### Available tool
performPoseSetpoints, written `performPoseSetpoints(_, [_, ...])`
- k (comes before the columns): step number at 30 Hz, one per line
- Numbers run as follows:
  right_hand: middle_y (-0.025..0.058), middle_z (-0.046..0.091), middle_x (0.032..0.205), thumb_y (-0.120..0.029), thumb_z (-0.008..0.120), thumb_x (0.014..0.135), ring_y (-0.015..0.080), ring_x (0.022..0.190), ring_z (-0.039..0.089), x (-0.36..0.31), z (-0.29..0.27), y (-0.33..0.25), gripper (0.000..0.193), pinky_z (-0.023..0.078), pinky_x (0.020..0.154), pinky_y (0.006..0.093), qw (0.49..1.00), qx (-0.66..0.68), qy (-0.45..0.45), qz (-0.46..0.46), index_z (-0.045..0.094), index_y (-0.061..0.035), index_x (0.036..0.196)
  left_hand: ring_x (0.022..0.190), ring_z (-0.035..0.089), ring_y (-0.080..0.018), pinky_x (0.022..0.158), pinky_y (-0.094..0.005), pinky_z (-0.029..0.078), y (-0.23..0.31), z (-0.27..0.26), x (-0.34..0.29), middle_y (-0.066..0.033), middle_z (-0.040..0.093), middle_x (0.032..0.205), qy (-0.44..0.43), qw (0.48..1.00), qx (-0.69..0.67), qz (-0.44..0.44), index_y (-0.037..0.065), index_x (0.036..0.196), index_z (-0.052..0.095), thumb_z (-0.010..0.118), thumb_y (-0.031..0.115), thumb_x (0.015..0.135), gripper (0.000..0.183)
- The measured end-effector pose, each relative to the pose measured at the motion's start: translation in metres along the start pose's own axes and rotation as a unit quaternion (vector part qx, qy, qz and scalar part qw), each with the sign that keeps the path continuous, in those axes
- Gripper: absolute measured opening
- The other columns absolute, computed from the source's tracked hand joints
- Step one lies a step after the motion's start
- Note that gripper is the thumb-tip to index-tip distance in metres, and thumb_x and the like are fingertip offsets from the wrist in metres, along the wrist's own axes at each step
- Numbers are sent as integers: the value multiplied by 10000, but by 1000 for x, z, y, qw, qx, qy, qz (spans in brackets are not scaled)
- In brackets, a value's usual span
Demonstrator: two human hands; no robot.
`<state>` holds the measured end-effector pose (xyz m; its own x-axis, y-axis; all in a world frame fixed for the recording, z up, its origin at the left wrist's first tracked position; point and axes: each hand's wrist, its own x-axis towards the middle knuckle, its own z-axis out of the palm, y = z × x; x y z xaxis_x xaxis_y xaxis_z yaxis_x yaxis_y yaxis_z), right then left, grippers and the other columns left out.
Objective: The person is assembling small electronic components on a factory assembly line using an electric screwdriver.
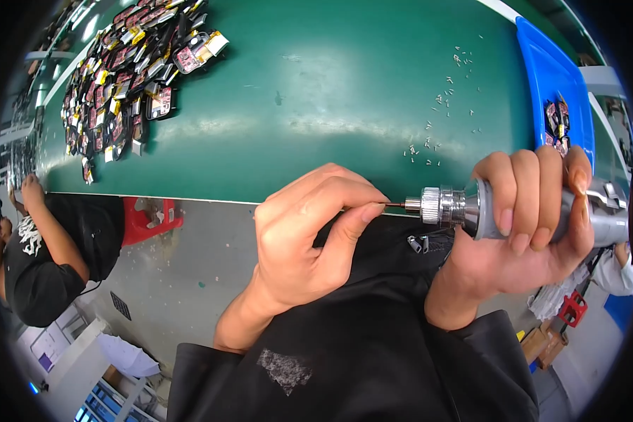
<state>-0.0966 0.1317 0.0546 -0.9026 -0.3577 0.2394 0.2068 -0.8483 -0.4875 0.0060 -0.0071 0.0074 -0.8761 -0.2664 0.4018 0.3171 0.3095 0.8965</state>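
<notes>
A grey electric screwdriver (439,205) with a knurled silver collar lies sideways in my right hand (524,211), whose fingers wrap around its body. Its thin bit (397,205) points left. At the bit's tip, the thumb and forefinger of my left hand (306,235) are pinched together; whether a small part sits between them is hidden. Both hands are over the near edge of the green tabletop (316,84). Small silver screws (429,144) lie scattered on the tabletop beyond the screwdriver.
At the far left is a heap of small black cases (116,91) with red circuit boards and silver battery packs. A blue tray (534,77) at the right holds a few similar cases. Another person (56,246) sits at the left beside a red stool (148,219).
</notes>
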Motion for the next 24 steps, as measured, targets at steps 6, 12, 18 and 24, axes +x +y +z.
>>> performPoseSetpoints(6, [-31, 386, 556, -91, 531, 871, 64, 452, 384, 9, -4, 4, 118, 363, 536, 248, 999, 25, 1, 29, 453, -46, 948, 620, 593, -180, 553, -268, 469, 5, -1, 9, -162, 646, 735, -21, 997, -34, -67, -101, 798, 628, 653, 10, 841, 121])
performPoseSetpoints(12, [-16, 366, 555, -75, 482, 899, 89, 447, 366, 12, -21, -3, 66, 360, 511, 262, 996, 30, 84, -29, 430, -56, 934, 703, 617, -167, 641, -271, 507, 6, -51, 53, -157, 672, 875, 25, 993, 103, -50, -92, 1145, 593, 609, 72, 884, 309])
performPoseSetpoints(18, [8, 358, 550, -57, 474, 895, 107, 449, 367, 3, -52, -9, 67, 355, 496, 270, 988, 37, 147, -14, 416, -39, 922, 572, 552, -77, 534, -244, 426, -23, -176, 173, -52, 632, 631, 125, 891, 421, -113, -45, 729, 625, 533, 163, 946, 315])
performPoseSetpoints(24, [17, 354, 529, -88, 486, 891, 119, 415, 363, -2, -56, -3, 94, 362, 452, 280, 984, 15, 177, 4, 397, -57, 888, 949, 639, -364, 842, -424, 496, -155, -311, 279, -199, 666, 1007, 65, 801, 588, -93, -18, 1114, 608, 700, 261, 781, 445])
